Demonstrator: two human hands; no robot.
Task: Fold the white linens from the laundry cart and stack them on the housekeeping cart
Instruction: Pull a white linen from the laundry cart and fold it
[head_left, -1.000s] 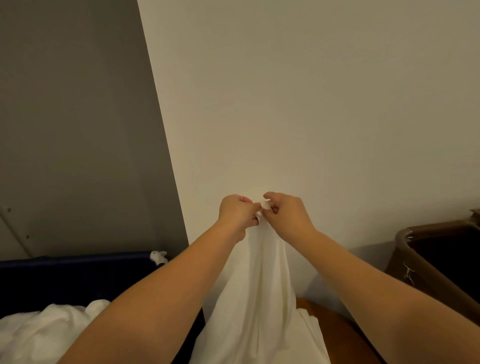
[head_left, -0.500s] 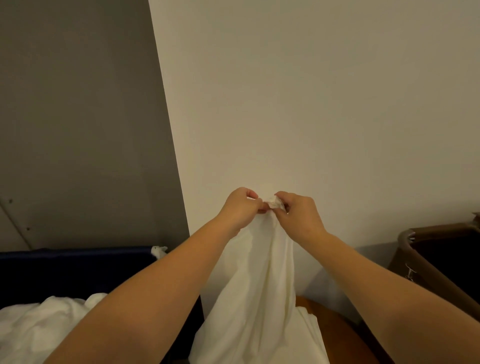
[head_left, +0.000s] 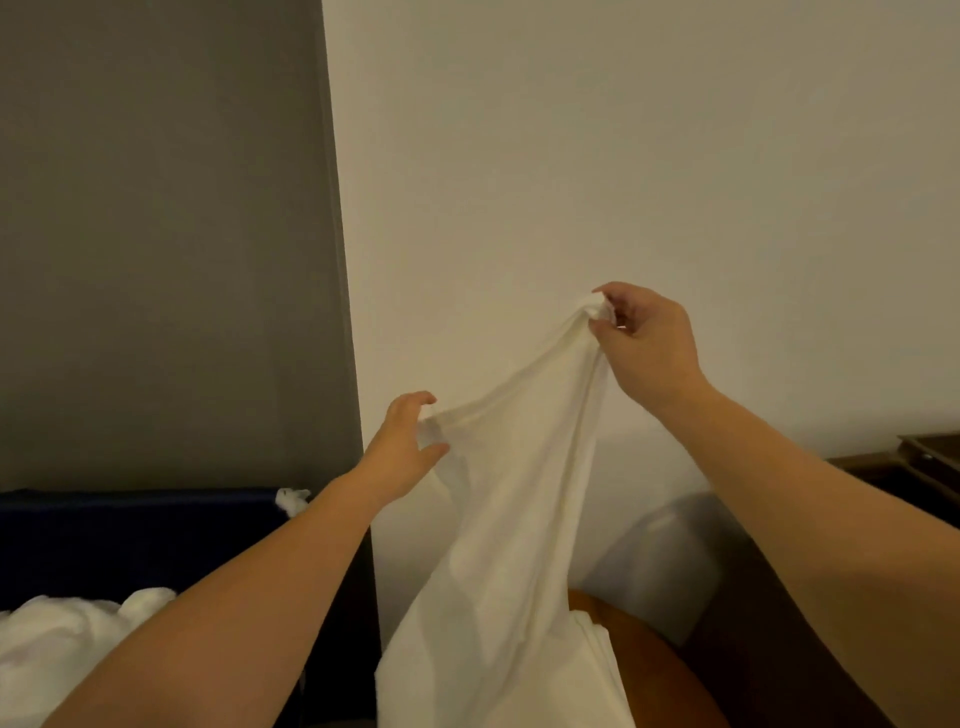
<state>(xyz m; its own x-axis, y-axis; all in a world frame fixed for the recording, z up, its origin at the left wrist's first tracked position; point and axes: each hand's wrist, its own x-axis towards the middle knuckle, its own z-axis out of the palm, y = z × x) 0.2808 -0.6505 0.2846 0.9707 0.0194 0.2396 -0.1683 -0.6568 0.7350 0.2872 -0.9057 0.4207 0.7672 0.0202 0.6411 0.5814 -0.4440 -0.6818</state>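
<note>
A white linen (head_left: 514, 519) hangs in front of me against the pale wall. My right hand (head_left: 649, 343) pinches its top corner, raised high. My left hand (head_left: 405, 447) is lower and to the left, with fingers and thumb curled round the linen's upper edge. The cloth stretches in a slanted line between both hands and drapes down out of the bottom of the frame. More white linens (head_left: 67, 639) lie piled in the dark blue laundry cart (head_left: 130, 535) at the lower left.
The wall stands close ahead, grey on the left and cream on the right. A round brown wooden surface (head_left: 644, 670) lies under the hanging cloth. A dark brown container edge (head_left: 930, 457) shows at the far right.
My hands were together at the linen's top. They have parted: the right rose up and right with the corner, the left slid down and left along the edge.
</note>
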